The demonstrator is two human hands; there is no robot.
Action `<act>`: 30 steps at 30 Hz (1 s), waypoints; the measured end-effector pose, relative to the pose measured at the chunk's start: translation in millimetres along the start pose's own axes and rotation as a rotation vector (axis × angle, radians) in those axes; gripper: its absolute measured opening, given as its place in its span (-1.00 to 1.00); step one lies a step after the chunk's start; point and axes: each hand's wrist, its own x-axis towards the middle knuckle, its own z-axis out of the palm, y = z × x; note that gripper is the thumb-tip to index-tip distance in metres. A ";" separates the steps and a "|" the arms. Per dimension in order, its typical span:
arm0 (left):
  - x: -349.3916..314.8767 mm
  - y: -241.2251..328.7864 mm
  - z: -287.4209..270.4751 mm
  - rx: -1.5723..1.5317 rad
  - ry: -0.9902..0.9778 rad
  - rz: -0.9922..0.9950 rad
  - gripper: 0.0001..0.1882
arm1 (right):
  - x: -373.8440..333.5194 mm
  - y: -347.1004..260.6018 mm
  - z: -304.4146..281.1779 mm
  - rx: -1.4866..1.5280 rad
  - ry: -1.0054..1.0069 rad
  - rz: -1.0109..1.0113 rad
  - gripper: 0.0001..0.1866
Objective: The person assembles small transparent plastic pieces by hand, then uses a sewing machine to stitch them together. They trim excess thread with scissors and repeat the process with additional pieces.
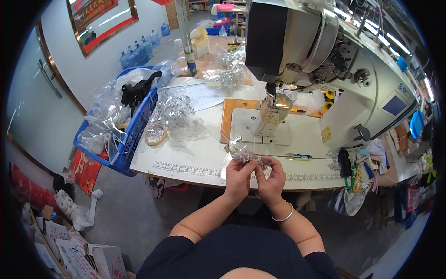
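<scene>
While a glass door (42, 97) fills the far left, a blue basket (152, 100) comes up next, heaped with clear plastic bags, a black item (139, 89) slung across the top. Just beside it, a roll of tape (162, 140) lies flat near the left edge of the pale worktop (204, 151). Right behind that roll sits a glittering heap of clear bags (174, 111) with silvery pieces inside, and a sheet of paper (206, 97) spreads out beyond. Along the near edge runs a printed ruler (186, 168). And now the middle, where the action is: the left hand (238, 180) has its thumb and fingers pinched on a silvery, beaded piece (241, 154), held over the front edge, close in front of the machine! Right alongside, almost touching its partner, the right hand (271, 182) grips the other end, fingertips curled in, a bracelet (289, 215) round the wrist. Behind both rises a big sewing machine (353, 97), its arm sweeping off to the right. A blue-handled tool (299, 156) lies at its foot, and scissors (357, 180) with a yellow handle hang at the worktop's right end.
</scene>
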 end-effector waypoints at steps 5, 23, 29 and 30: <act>4.8 -1.7 0.4 0.049 0.063 0.012 -0.79 | 5.4 -2.7 -6.8 0.069 -0.111 0.163 -0.70; 15.3 3.7 3.1 0.001 0.199 -0.098 -0.84 | 27.8 1.8 -12.4 0.398 -0.212 0.516 -0.70; 12.3 3.3 4.8 0.017 0.185 -0.072 -0.85 | 30.0 3.1 -15.7 0.254 -0.248 0.419 -0.67; 12.8 2.0 2.9 0.019 0.181 -0.068 -0.85 | 30.1 4.5 -16.5 0.238 -0.258 0.400 -0.66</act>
